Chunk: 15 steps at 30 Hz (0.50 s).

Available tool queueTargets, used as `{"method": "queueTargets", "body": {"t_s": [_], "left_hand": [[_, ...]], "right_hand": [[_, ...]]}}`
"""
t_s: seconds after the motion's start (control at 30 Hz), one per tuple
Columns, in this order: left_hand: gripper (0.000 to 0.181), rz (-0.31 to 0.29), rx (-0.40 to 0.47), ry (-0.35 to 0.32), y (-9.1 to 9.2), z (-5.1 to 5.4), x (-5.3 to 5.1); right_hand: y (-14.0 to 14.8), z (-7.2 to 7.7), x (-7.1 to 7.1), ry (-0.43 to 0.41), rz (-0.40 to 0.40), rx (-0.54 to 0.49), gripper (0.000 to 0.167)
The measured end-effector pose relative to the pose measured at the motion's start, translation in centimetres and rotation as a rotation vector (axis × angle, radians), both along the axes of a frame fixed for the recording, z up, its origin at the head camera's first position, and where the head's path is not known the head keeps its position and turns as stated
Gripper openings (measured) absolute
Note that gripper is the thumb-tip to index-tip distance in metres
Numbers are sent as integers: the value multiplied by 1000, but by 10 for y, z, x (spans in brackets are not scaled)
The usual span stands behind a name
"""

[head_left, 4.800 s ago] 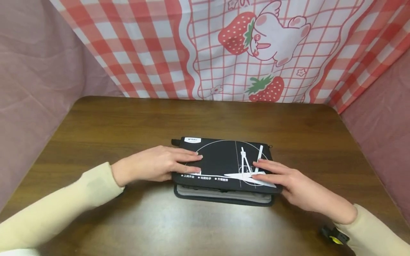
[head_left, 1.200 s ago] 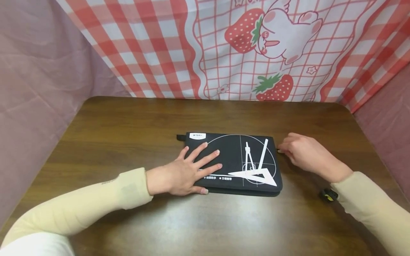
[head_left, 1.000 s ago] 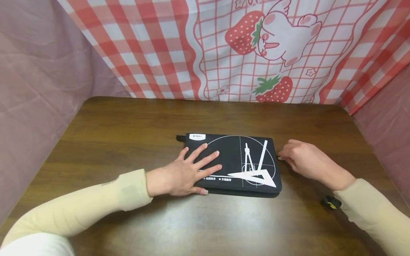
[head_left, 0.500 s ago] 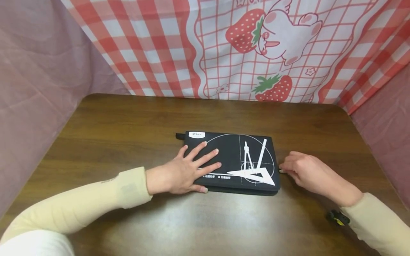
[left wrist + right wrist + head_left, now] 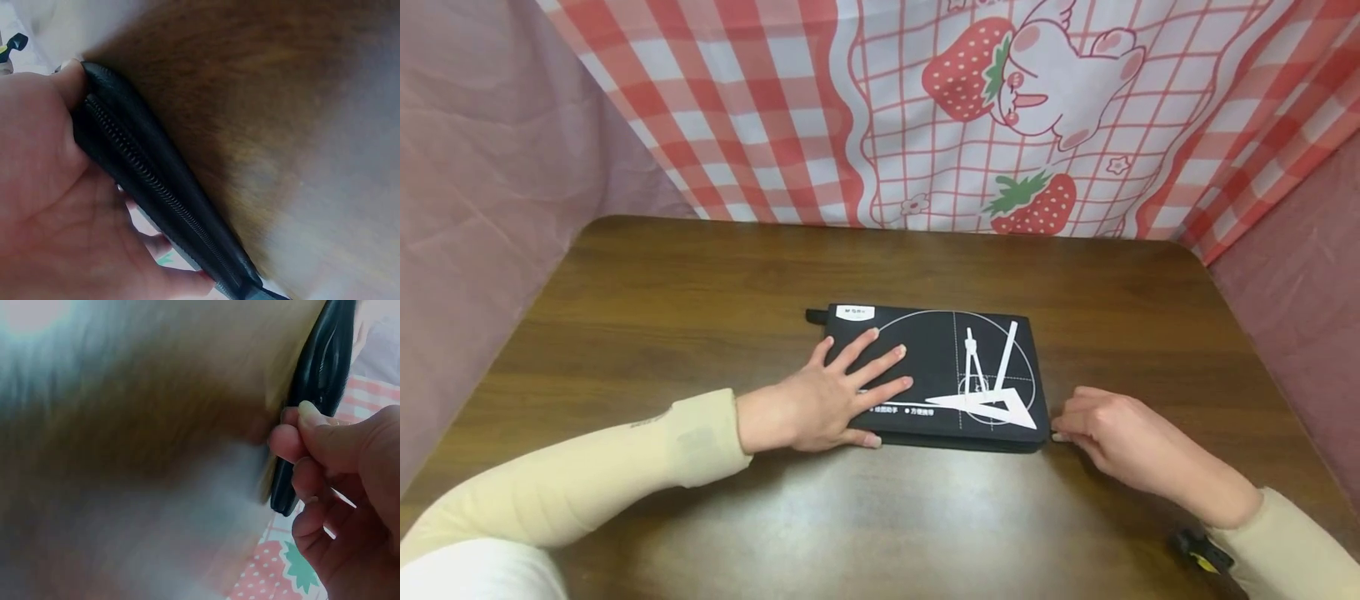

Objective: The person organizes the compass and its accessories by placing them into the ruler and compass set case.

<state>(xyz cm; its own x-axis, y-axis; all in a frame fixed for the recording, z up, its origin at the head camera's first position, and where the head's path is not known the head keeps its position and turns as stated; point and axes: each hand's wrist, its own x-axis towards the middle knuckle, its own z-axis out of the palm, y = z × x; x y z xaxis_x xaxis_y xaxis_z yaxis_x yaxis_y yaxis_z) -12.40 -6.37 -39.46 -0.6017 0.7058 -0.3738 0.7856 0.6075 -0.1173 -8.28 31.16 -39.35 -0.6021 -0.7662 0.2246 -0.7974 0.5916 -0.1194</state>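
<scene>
A black zippered case with a white compass, ruler and set square printed on its cover lies flat on the table. My left hand rests on the cover's left part, fingers spread and straight, thumb at the front edge. Closed zipper teeth run along the case's side in the left wrist view. At the front right corner my right hand pinches the zipper pull between thumb and index finger. The fingertips mostly hide the pull. In the right wrist view, the pinching fingers sit against the case's edge.
The brown wooden table spreads around the case. A small black strap sticks out at its back left corner. Behind the table hangs a red-and-white checked cloth, with pink fabric at the sides.
The case's front gaped earlier under both hands; its cover now lies down. My right hand has since slid along the right edge toward me to the front corner; the left stays on the cover.
</scene>
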Motion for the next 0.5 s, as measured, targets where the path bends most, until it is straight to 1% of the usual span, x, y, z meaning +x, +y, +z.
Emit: {"method": "queueTargets", "body": {"t_s": [0.1,0.2,0.27,0.4,0.5], "left_hand": [[87,0,-1,2,0,0,0],[86,-1,4,8,0,-1,1],[86,-4,11,16,-1,-2,1],[86,-10,9,31,0,-3,1],[87,-9,2,30,0,-2,1]], "right_hand": [[-4,-2,7,-25,8,-20,23],[-11,-3,15,-27,9,-31,22],[-18,-3,21,-12,-5,-26,20],[-34,-2,31,7,-79,-4,19],[-46,-1,35,22,-140,21,20]]}}
